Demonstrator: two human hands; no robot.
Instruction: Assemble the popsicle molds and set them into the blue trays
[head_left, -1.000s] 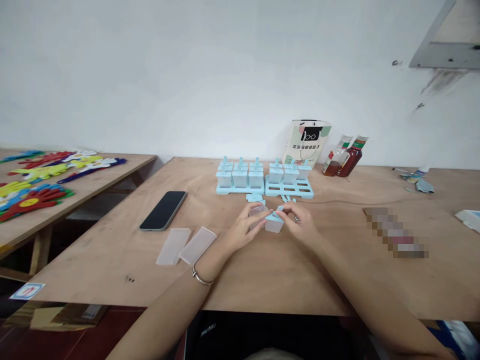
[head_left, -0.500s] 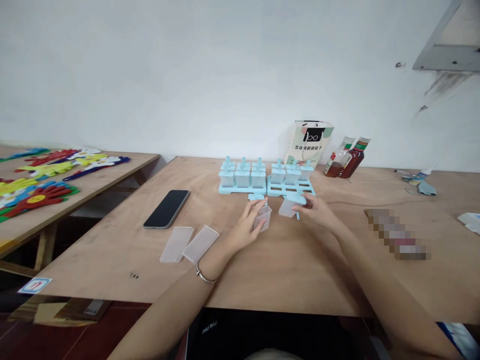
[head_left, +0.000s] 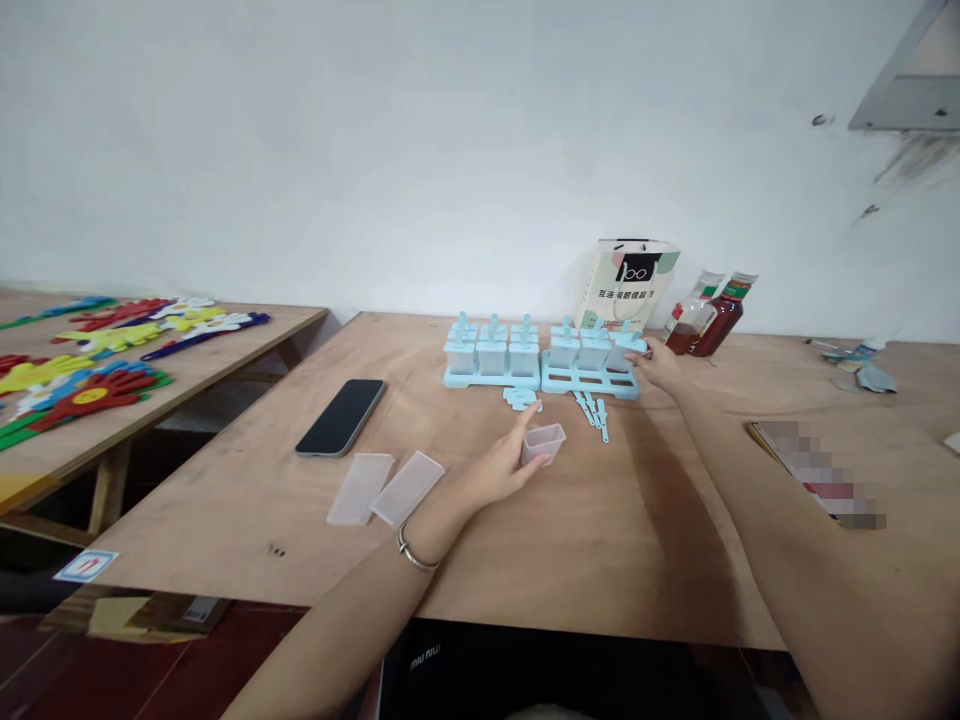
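Observation:
My left hand (head_left: 504,468) is closed around a clear plastic popsicle mould cup (head_left: 545,440), its mouth tipped toward me, just above the table. My right hand (head_left: 660,367) reaches to the right end of a light blue mould rack (head_left: 555,384). Its fingers grip the edge of a popsicle mould (head_left: 624,354) with a blue lid, which looks slightly tilted; my fingers partly hide it. Beside that stand more lidded moulds (head_left: 594,352). Several blue sticks (head_left: 602,420) and a small pile of blue lids (head_left: 520,398) lie in front of the racks.
A second rack (head_left: 491,380), filled with lidded moulds, stands to the left. A phone (head_left: 341,418) and two clear plastic covers (head_left: 360,490) lie left of my hand. Behind are a paper bag (head_left: 627,285) and two sauce bottles (head_left: 721,320). Colourful felt hands (head_left: 112,395) cover another table.
My right hand has moved back and right, carrying a lidded mould from the table's middle to the rack's right end. This uncovered the blue sticks. My left hand keeps its cup nearly in place.

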